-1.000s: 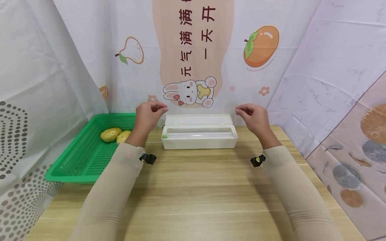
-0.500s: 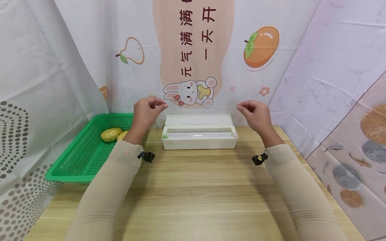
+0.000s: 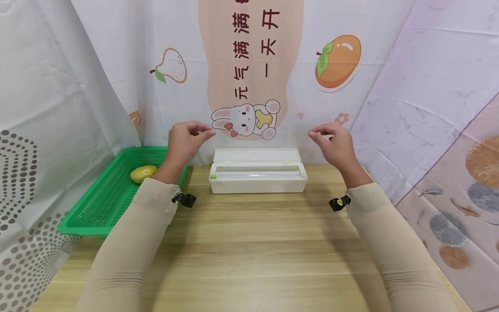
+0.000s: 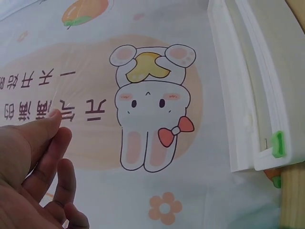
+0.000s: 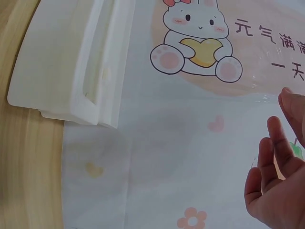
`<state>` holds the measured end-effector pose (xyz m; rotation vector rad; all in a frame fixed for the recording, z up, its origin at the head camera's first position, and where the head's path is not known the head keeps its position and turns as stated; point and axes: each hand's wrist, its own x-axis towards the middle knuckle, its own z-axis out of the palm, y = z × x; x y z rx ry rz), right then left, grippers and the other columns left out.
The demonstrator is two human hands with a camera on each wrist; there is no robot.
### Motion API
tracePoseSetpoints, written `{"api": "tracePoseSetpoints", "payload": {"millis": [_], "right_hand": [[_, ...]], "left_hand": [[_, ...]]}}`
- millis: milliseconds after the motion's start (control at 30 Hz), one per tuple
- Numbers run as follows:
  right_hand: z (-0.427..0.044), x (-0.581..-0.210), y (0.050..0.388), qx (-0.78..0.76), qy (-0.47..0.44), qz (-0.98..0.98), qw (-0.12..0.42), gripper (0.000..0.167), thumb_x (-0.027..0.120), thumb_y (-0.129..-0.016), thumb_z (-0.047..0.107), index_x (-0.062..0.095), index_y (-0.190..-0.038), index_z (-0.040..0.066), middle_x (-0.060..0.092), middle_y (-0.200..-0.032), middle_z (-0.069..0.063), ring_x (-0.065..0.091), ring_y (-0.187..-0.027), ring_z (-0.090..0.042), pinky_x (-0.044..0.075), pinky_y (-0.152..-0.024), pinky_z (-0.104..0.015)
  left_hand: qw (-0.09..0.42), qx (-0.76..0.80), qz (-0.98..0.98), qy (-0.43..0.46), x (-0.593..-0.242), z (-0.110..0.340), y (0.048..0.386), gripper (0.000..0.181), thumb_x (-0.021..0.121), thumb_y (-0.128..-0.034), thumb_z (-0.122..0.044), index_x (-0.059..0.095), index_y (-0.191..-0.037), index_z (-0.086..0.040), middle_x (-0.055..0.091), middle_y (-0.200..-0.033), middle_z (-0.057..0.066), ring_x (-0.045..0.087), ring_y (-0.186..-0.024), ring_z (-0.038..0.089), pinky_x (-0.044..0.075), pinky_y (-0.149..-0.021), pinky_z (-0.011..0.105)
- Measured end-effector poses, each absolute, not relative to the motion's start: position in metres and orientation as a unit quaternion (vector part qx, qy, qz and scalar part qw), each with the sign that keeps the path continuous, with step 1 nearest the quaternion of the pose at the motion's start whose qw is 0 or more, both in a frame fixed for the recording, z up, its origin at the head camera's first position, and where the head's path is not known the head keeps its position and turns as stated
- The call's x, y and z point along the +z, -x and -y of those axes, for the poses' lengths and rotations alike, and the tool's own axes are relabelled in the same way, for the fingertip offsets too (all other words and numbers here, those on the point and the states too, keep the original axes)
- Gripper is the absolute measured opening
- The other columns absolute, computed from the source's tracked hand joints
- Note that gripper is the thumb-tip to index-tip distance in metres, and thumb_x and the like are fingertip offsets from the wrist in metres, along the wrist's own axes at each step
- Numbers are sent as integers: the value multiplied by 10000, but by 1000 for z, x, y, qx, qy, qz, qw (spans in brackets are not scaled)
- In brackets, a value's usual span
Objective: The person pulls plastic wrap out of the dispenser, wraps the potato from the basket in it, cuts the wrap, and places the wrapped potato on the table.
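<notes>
A white cling film dispenser box (image 3: 258, 182) stands at the back of the table with its lid (image 3: 256, 155) raised. A clear roll lies inside, and a green slide cutter (image 4: 278, 144) sits at the box's left end. My left hand (image 3: 185, 141) is raised above and left of the box, thumb and forefinger pinched together. My right hand (image 3: 336, 145) mirrors it above and right of the box. Faint glints by the fingertips show clear cling film (image 5: 264, 98) held between the hands; its edges are hard to see.
A green perforated basket (image 3: 89, 203) stands at left, holding a yellow mango-like fruit (image 3: 143, 173); my left forearm hides part of it. The wooden table (image 3: 253, 260) stretches in front of the box. A printed cloth (image 3: 253, 56) hangs close behind.
Both hands have risen a little and moved slightly apart, still pinching. The left forearm now hides the second yellow fruit. The box and basket stay put.
</notes>
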<state>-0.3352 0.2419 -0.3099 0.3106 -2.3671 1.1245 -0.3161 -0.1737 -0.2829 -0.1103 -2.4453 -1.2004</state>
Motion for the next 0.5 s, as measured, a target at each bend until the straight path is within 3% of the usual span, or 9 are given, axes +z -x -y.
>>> {"api": "tracePoseSetpoints", "payload": {"millis": [500], "right_hand": [[-245, -290, 328, 393, -126, 871, 266, 277, 705, -994, 366, 791, -1080, 117, 689, -1126, -77, 582, -1182, -264, 429, -972, -512]], "left_hand": [[209, -418, 883, 44, -260, 173, 311, 317, 777, -914, -469, 822, -1034, -179, 728, -898, 28, 562, -880, 184, 464, -654, 308]]}}
